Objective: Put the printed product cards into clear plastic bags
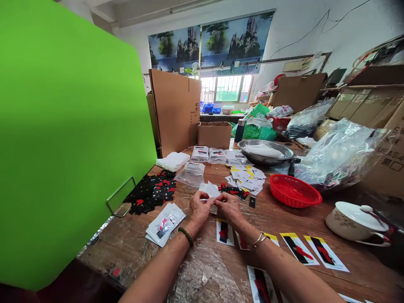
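Note:
Both my hands meet at the middle of the table around a small white packet (pixel 209 189), its upper edge standing up behind my fingers. My left hand (pixel 199 207) pinches it from the left, and my right hand (pixel 229 206) pinches it from the right; the fingertips almost touch and hide its lower part. Just behind my right hand lie small black and red pieces (pixel 235 191). One black piece (pixel 252 201) rests to the right. In front of my hands is a white card (pixel 224 232) bearing a black and red item. Filled white packets (pixel 166 225) are stacked left of my left wrist.
A dark heap of black and red pieces (pixel 158 191) lies left, beside a green panel (pixel 69 126). Several cards (pixel 298 249) lie at right. Behind are loose cards (pixel 248 177), a red basket (pixel 295 191), a metal pan (pixel 267 158) and a lidded pot (pixel 356 225).

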Demonstrator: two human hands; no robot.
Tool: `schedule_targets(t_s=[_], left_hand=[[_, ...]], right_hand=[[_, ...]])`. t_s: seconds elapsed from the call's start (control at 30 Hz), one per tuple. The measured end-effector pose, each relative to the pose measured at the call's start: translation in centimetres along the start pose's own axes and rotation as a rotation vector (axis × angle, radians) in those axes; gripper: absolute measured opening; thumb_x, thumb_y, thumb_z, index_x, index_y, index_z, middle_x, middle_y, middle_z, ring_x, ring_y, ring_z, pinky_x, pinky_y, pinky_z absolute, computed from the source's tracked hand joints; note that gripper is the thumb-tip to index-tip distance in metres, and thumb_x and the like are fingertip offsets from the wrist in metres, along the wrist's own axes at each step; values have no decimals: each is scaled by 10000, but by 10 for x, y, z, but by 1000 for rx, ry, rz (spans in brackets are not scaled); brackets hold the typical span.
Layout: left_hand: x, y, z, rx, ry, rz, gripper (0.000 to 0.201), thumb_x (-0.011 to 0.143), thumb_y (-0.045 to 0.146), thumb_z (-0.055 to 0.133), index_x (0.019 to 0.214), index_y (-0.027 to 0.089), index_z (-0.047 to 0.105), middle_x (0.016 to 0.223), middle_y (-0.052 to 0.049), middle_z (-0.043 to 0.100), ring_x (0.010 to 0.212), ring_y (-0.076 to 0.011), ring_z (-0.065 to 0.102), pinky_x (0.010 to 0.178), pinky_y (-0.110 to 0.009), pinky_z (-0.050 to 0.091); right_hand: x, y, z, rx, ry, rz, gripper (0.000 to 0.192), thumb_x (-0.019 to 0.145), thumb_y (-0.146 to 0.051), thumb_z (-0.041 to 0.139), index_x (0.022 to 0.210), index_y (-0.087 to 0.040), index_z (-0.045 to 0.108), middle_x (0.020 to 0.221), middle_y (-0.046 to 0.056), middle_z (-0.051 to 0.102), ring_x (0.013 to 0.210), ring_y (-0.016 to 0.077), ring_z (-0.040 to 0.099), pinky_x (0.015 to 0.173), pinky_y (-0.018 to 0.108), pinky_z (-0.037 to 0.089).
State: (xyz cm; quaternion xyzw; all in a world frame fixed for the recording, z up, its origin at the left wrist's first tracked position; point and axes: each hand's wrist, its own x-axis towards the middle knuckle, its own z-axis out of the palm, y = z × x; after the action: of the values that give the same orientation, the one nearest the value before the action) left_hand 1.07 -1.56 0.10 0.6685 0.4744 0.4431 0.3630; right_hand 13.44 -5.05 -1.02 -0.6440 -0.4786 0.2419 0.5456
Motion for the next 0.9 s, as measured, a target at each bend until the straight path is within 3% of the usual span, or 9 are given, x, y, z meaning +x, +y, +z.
schedule_targets(t_s=[0.2, 0.37, 0.43, 0.53, 0.63, 0.73, 0.9], left_hand=[[-31, 18, -25, -487, -146, -99, 313, 595, 402, 789, 722, 144, 664, 695, -11, 670, 615, -134, 603, 593, -240, 480], [-80, 25, -52, -469, -177, -190, 267, 672, 371, 729, 821, 150, 711, 751, -41, 715, 587, -142, 635, 590, -256, 518], [-101, 25, -58, -381, -136, -187, 198, 689, 333, 697, 784, 159, 693, 687, -26, 696, 550, -139, 627, 534, -236, 499], [-129, 20, -65, -261, -30, -167, 92, 674, 260, 659, 655, 180, 617, 571, 14, 631, 490, -122, 589, 465, -205, 455], [-150, 15, -72, -293, -8, -252, 92, 640, 230, 634, 607, 194, 556, 509, 32, 602, 437, -120, 561, 426, -207, 438], [-164, 13, -80, -390, -57, -375, 82, 630, 250, 627, 644, 196, 567, 501, 23, 623, 408, -140, 570, 404, -230, 445], [-176, 18, -85, -430, -46, -378, 97, 619, 251, 652, 641, 188, 581, 515, 14, 633, 435, -145, 597, 443, -238, 470]], right_hand=[[-41, -28, -8, 340, -199, 166, 259, 609, -410, 687, 653, -159, 639, 570, -15, 572, 483, 110, 441, 479, 231, 339], [-85, -38, -10, 354, -263, 272, 342, 615, -483, 724, 693, -160, 645, 550, -7, 569, 456, 111, 422, 455, 234, 296], [-108, -41, -5, 273, -197, 191, 277, 656, -444, 693, 650, -176, 623, 588, 17, 599, 521, 145, 488, 507, 258, 356], [-147, -46, 5, 22, -29, -61, 200, 777, -358, 579, 652, -203, 595, 679, 37, 617, 643, 191, 549, 614, 300, 405], [-179, -48, 17, -112, 93, -233, 195, 846, -305, 490, 680, -218, 547, 711, 36, 588, 675, 201, 546, 638, 311, 394], [-198, -46, 26, -160, 159, -258, 184, 871, -273, 456, 704, -224, 516, 711, 31, 565, 675, 203, 541, 638, 316, 385], [-208, -43, 32, -206, 229, -250, 167, 889, -275, 443, 740, -228, 501, 721, 29, 561, 680, 211, 539, 627, 319, 377]])
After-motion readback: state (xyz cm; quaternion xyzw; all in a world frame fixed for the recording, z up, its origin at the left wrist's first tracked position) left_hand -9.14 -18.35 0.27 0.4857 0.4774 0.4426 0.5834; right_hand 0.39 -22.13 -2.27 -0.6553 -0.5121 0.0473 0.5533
